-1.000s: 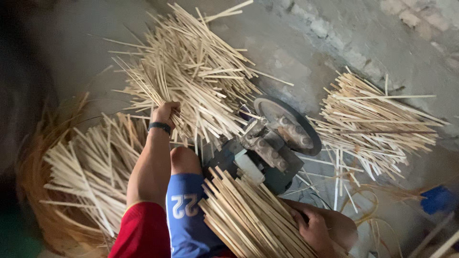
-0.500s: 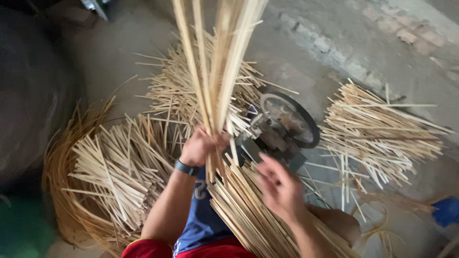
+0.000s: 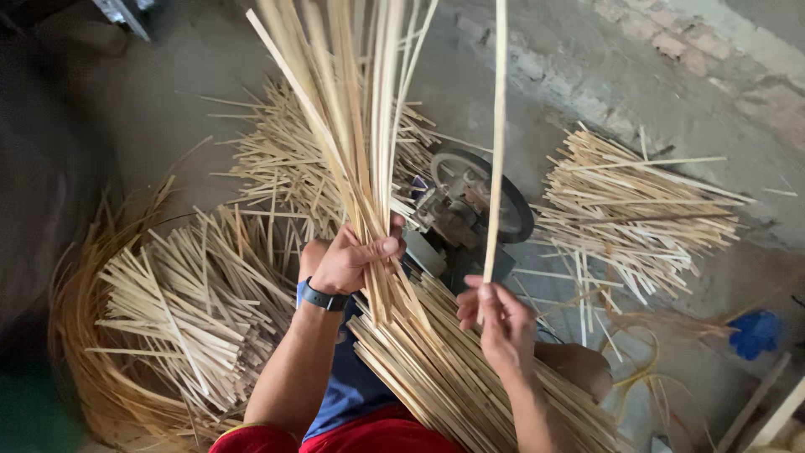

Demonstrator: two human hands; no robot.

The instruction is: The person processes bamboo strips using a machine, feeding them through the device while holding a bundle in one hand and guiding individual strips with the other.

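Observation:
My left hand point(image 3: 352, 260), with a dark band on the wrist, grips a bundle of long pale bamboo strips point(image 3: 348, 109) held upright and fanning toward the top of the view. My right hand point(image 3: 495, 323) pinches a single bamboo strip point(image 3: 498, 126) that stands nearly vertical, apart from the bundle. Across my lap, under both hands, lies a thick sheaf of strips point(image 3: 470, 377) running down to the right. Just beyond my hands sits a small machine with a dark wheel point(image 3: 474, 205).
Heaps of cut bamboo sticks lie on the concrete floor: one at the left point(image 3: 184, 302), one behind the machine point(image 3: 293, 159), one at the right point(image 3: 637, 210). Curled thin shavings point(image 3: 80, 335) ring the left heap. A blue object point(image 3: 755, 331) lies at the right.
My left hand has lifted a bundle of strips from the far pile to upright. My right hand has left the lap sheaf and now holds one strip apart from the bundle.

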